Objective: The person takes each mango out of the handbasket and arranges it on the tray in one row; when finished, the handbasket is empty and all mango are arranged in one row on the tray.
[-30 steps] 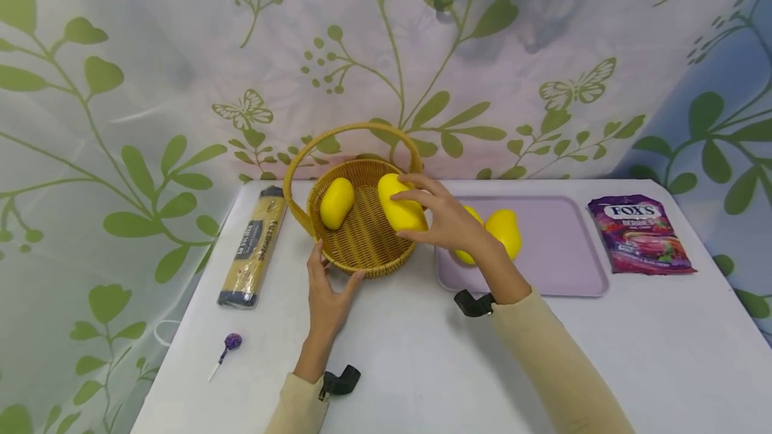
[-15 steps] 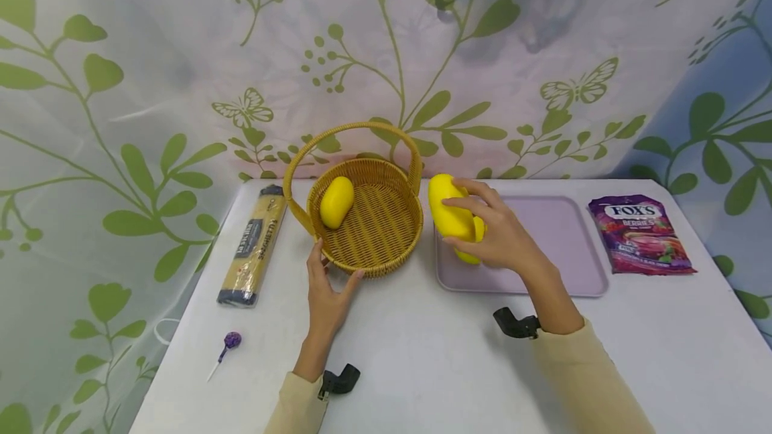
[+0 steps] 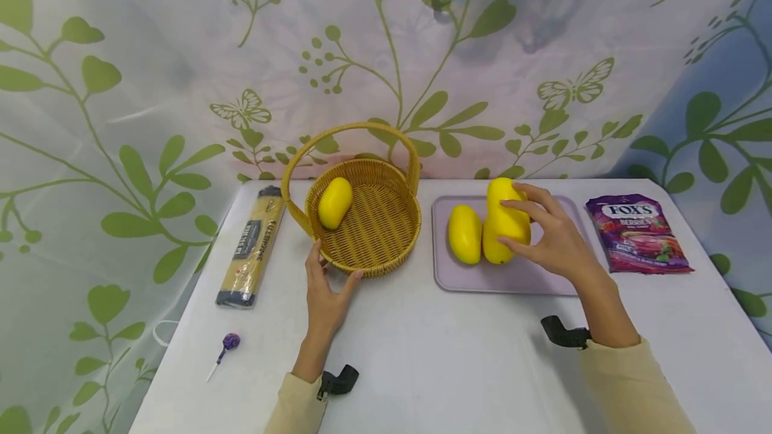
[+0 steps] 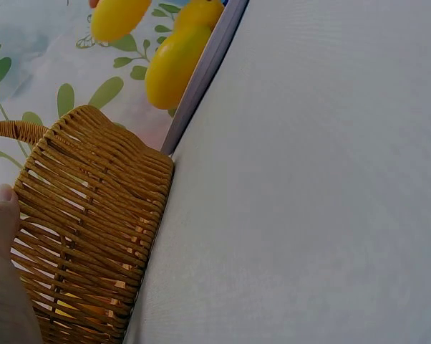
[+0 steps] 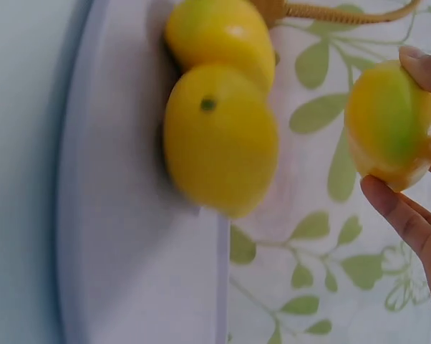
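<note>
The right hand [image 3: 557, 236] is holding a yellow mango [image 3: 506, 214], its fingers grasping the fruit between thumb and fingertips; in the right wrist view this mango is showing a greenish patch and is hanging well apart from the pair on the tray; in the head view it is appearing over the pale purple tray [image 3: 543, 280], partly covering the near right mango [image 3: 499, 255]; the left tray mango [image 3: 465, 234] is lying close beside that one. The left hand [image 3: 328, 303] is resting against the near left side of a wicker basket [image 3: 386, 233], its fingers spread rather than clenched, the thumb touching the outer wall; inside the basket, a further mango [image 3: 335, 203] is leaning toward the left wall, while the arched handle [image 3: 352, 127] is standing over the bowl; the basket is sitting just left of the tray on the white table [image 3: 434, 347]. A spaghetti pack [image 3: 253, 246] is lying left of the basket; a purple lollipop [image 3: 231, 342] is lying nearer the person, below that pack; a Fox's candy bag [image 3: 639, 233] is lying just right of the tray; behind everything, a leaf-patterned curtain [image 3: 386, 52] is hanging.
</note>
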